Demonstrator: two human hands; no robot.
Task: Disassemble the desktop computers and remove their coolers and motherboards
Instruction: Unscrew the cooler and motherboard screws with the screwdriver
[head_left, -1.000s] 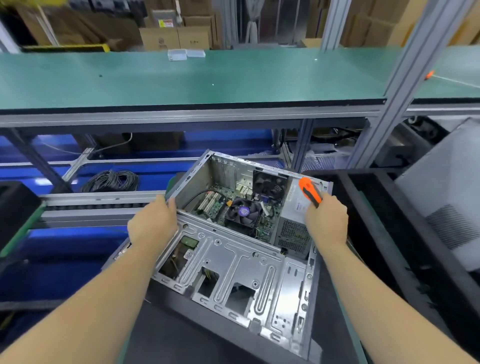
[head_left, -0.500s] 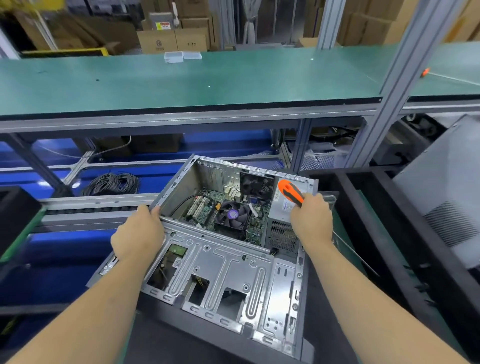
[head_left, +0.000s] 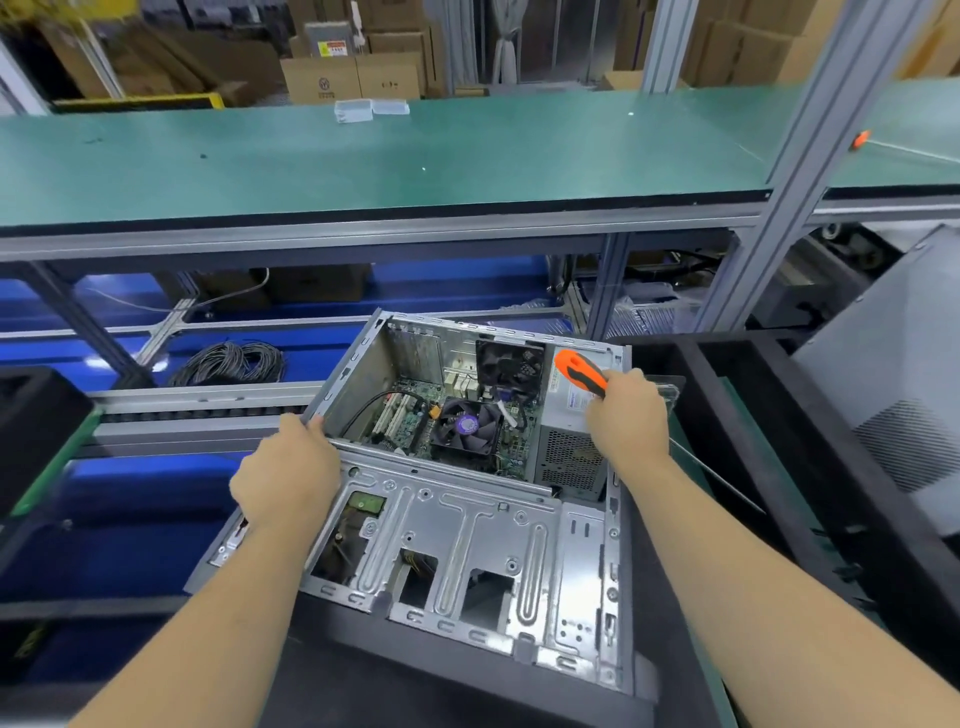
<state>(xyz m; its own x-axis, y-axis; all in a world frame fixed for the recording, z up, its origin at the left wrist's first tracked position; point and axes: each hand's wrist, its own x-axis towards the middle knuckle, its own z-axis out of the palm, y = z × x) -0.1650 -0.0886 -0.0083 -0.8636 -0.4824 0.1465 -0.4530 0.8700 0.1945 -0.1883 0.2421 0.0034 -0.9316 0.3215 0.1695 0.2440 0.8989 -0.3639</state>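
While the opened computer case (head_left: 457, 525) lies on its side on a dark bench, tilted with its open side up, the head view shows both hands at its upper edges. The left hand (head_left: 285, 478) curls its fingers over the case's left rim and grips the thin sheet metal. The right hand (head_left: 626, 415) sits at the case's right rim, fingers wrapped round a screwdriver (head_left: 582, 373) with a glossy orange and black handle; its thin steel shaft runs out below the wrist, away from the case. Inside the case, a green motherboard (head_left: 410, 410) lies flat on the bottom, and a round black cooler fan (head_left: 465, 426) with a purple hub sits on it. Right of the fan stands a grey power supply box (head_left: 569, 441) with a perforated face. The near half of the case is a stamped, ribbed drive cage (head_left: 467, 545) of bare metal.

Against the frame half a second ago, the grips and the case look nearly unchanged.
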